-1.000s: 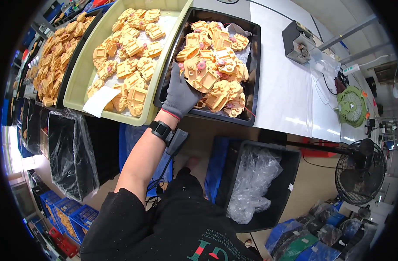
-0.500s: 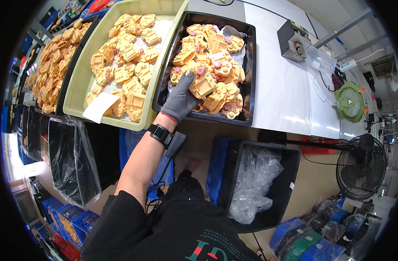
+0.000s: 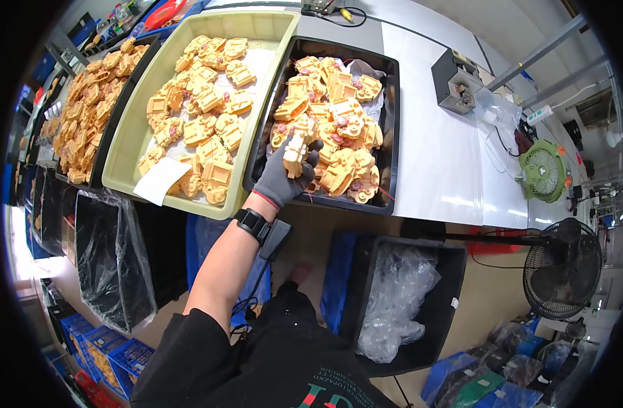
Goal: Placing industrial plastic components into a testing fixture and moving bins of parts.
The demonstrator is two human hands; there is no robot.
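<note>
Since the earlier frame the left hand (image 3: 282, 175) had lifted one yellow part (image 3: 296, 145) clear of the heap. The gloved grip was clamped on it, holding it upright above the near left corner of the black tray (image 3: 391, 129). The green tray (image 3: 131, 139) of like parts lay just beside on the worktop (image 3: 441, 156). The right hand was out of view.

We see a long white bench (image 3: 441, 156), a tan floor (image 3: 488, 292), a black standing fan (image 3: 563, 268) at right, and a small green fan (image 3: 544, 171) on the bench.
</note>
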